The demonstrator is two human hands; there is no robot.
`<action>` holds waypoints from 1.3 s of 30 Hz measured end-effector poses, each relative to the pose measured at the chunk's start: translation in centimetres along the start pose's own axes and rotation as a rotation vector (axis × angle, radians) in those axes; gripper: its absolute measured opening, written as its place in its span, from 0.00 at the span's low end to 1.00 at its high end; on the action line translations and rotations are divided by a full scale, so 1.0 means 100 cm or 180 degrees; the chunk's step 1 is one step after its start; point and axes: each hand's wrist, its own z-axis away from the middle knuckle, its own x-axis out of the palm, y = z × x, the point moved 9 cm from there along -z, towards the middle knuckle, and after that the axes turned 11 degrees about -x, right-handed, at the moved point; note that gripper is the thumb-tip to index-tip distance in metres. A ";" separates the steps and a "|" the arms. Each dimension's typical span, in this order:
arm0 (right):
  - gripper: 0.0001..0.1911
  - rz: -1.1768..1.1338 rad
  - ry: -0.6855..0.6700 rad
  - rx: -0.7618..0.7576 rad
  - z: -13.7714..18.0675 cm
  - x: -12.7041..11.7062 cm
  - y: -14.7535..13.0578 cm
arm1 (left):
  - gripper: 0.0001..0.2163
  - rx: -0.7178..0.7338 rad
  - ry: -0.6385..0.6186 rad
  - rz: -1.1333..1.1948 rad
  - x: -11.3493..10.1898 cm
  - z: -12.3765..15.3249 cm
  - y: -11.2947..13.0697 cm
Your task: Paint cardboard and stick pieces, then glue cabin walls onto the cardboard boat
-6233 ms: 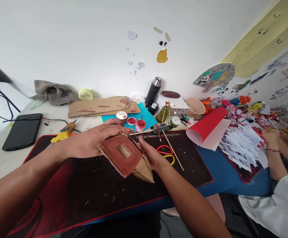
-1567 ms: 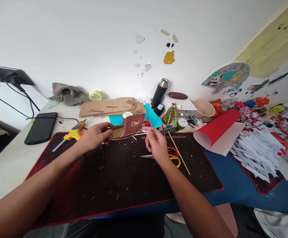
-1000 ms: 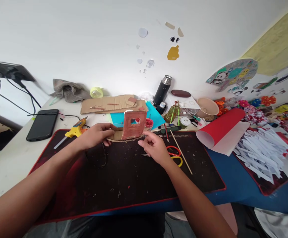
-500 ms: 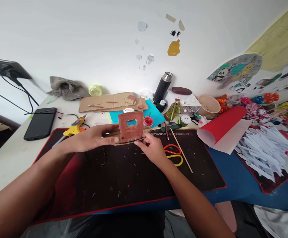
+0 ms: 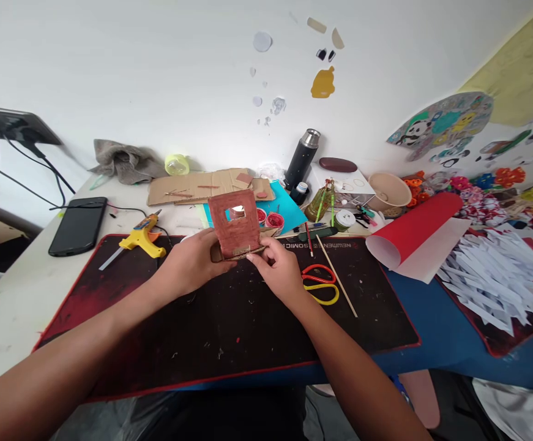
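Observation:
A small cardboard model (image 5: 235,223) stands upright over the dark desk mat (image 5: 229,331): a red-brown painted panel with a square window on a plain cardboard base. My left hand (image 5: 191,264) grips its base from the left, fingers curled round it. My right hand (image 5: 276,269) pinches the base's right end between thumb and fingers. Just right of my right hand lie red and yellow handled scissors (image 5: 321,285) and a thin wooden stick (image 5: 336,275).
Behind the model are paint pots (image 5: 270,219), blue paper, flat cardboard pieces (image 5: 193,187) and a black flask (image 5: 301,158). A yellow glue gun (image 5: 142,236) and a black phone (image 5: 78,225) lie at left. Rolled red paper (image 5: 413,229) and white paper strips (image 5: 491,275) lie at right.
Both hands have drawn the model nearer and a little left. My left hand has closed in under the base, and the panel now faces me squarely. Six seconds ago it lay tilted flat.

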 end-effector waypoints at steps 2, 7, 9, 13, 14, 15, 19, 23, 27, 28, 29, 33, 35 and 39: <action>0.14 -0.0209 0.0259 -0.0082 0.001 -0.004 -0.004 | 0.23 -0.0140 0.0004 0.0332 -0.003 -0.004 -0.005; 0.17 -0.1145 0.0567 0.0341 0.007 -0.004 0.010 | 0.29 -0.0376 -0.0107 0.1151 -0.007 -0.011 -0.015; 0.22 -0.1532 0.0522 0.0549 0.007 0.002 0.020 | 0.31 -0.0444 -0.0215 0.1355 -0.006 -0.011 -0.015; 0.31 -0.2211 0.0369 0.0735 0.003 0.018 0.030 | 0.29 -0.0503 -0.0424 0.1542 0.003 -0.008 -0.011; 0.32 -0.2366 0.0309 0.0755 0.001 0.023 0.030 | 0.29 -0.0500 -0.0459 0.1560 0.005 -0.007 -0.010; 0.33 -0.2502 0.0254 0.0768 -0.001 0.028 0.030 | 0.29 -0.0499 -0.0478 0.1563 0.007 -0.007 -0.009; 0.32 -0.2760 0.0177 0.0834 -0.006 0.038 0.030 | 0.28 -0.0475 -0.0550 0.1515 0.012 -0.008 -0.006; 0.29 -0.2678 0.0209 0.0893 -0.009 0.039 0.035 | 0.27 -0.0348 -0.0756 0.1583 0.015 -0.009 0.000; 0.29 -0.2623 0.0220 0.0836 -0.015 0.042 0.036 | 0.27 -0.0171 -0.0626 0.1560 0.013 -0.014 0.001; 0.28 -0.2632 0.0233 0.0830 -0.017 0.043 0.036 | 0.27 -0.0168 -0.0557 0.1494 0.013 -0.016 0.000; 0.28 -0.2643 0.0260 0.0833 -0.019 0.045 0.036 | 0.27 -0.0196 -0.0465 0.1421 0.011 -0.019 -0.002; 0.30 -0.2757 0.0282 0.0895 -0.027 0.050 0.038 | 0.26 -0.0380 -0.0200 0.1302 0.004 -0.028 -0.009; 0.31 -0.2848 0.0170 0.0881 -0.033 0.055 0.038 | 0.25 -0.0380 -0.0202 0.1412 0.002 -0.032 -0.009; 0.29 -0.2988 0.0075 0.0860 -0.043 0.061 0.040 | 0.24 -0.0360 -0.0156 0.1515 -0.004 -0.040 -0.009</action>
